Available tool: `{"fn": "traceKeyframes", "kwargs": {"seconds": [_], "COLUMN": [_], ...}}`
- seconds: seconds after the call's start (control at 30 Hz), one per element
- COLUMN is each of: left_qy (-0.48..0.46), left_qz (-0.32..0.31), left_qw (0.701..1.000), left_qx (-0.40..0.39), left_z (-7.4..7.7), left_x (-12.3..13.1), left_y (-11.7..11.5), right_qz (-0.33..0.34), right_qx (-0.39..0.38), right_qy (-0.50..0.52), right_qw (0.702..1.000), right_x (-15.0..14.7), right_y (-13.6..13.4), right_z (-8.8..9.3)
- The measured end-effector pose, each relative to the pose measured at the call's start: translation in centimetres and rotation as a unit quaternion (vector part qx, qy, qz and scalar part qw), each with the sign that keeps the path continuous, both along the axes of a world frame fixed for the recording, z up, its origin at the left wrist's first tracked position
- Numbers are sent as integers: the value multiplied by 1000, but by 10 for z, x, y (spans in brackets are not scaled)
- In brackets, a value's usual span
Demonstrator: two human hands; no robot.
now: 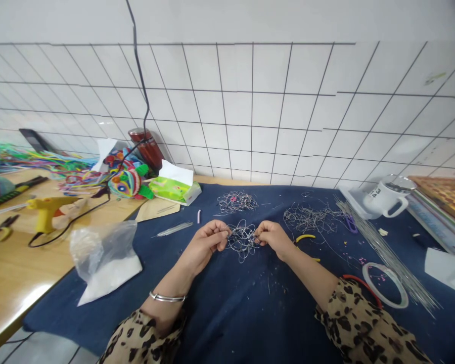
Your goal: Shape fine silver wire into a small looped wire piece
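A looped flower-like piece of silvery wire (242, 241) hangs between my two hands above the dark blue cloth (227, 313). My left hand (211, 241) pinches its left side between thumb and fingers. At the right side, my right hand (270, 237) has its fingertips closed on the wire. Behind it lies a tangled bunch of wire pieces (237, 202) with a pink spot in it. Another loose wire heap (311, 218) spreads to the right. Yellow-handled pliers (305, 237) lie partly hidden by my right forearm.
Long straight wires (394, 258) and a clear coil (385, 284) lie at right, near a white mug (390, 196). A plastic bag of white material (104, 258) is at left. Beyond it are a yellow glue gun (45, 215), a green tissue pack (174, 188) and a hanging black cord (138, 65).
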State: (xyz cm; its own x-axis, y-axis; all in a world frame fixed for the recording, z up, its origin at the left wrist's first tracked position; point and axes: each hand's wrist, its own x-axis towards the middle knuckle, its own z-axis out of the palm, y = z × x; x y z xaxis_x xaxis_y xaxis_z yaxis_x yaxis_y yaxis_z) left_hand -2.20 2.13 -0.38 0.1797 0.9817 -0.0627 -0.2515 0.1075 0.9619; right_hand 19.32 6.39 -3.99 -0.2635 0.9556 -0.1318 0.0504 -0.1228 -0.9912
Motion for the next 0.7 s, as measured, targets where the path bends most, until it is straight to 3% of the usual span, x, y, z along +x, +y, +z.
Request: {"fn": "traceKeyframes", "kwargs": {"seconds": [0.2,0.43,0.7], "left_qy": [4,5,3], "left_qz": [26,19,26], "left_qw": [1000,1000,1000], "left_qx": [12,15,10], "left_z": [-3,-4,-4], "left_x": [0,3,4], "left_y": [2,1,1], "right_qz": [-45,40,51], "right_qx": [74,135,152], "right_qy": [-37,-51,-93], "right_qw": [996,989,983], "right_x": [1,-6,-12], "right_y": [-3,-19,-24], "right_z": [8,30,26]}}
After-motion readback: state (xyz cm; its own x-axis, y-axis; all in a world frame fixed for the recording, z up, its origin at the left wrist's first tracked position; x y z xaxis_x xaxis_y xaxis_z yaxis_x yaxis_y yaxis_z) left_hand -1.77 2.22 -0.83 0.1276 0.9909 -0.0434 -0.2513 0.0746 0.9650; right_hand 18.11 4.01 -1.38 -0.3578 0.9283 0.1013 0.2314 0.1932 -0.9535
